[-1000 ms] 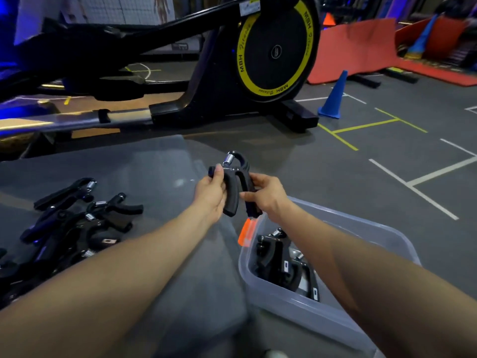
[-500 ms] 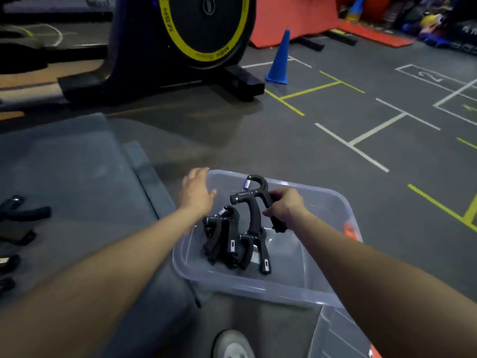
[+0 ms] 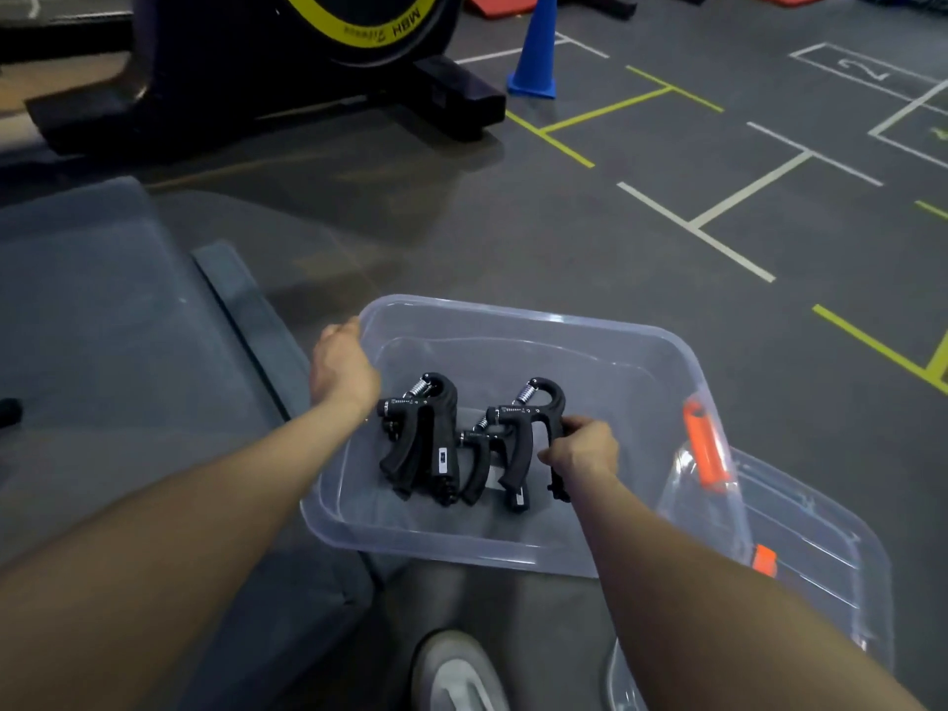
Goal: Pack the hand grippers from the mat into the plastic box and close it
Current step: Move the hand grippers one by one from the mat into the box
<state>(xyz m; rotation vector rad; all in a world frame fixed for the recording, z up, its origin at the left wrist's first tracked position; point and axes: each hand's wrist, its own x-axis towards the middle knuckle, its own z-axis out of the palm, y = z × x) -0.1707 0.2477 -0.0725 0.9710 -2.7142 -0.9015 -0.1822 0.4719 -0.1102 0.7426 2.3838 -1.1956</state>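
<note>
A clear plastic box (image 3: pixel 518 318) sits on the floor beside the grey mat (image 3: pixel 118 325). Inside it stand black hand grippers: one (image 3: pixel 428 433) on the left, a smaller-looking one (image 3: pixel 477 464) in the middle, and a third (image 3: pixel 528 428) on the right. My right hand (image 3: pixel 582 449) grips a handle of that right hand gripper, low inside the box. My left hand (image 3: pixel 341 364) rests on the box's left rim, fingers curled over the far left corner. The box's clear lid (image 3: pixel 815 546) with orange clips lies to the right, partly under the box.
A black exercise machine (image 3: pixel 308 59) with a yellow-ringed wheel stands behind the mat. A blue cone (image 3: pixel 536 53) is on the grey floor with white and yellow lines. My shoe (image 3: pixel 456 669) shows at the bottom. One dark hand gripper tip (image 3: pixel 9 410) peeks in at the left edge.
My right hand has lowered the hand gripper into the box beside the others. My left hand let go of it and moved to the box's left rim. The view tilted down.
</note>
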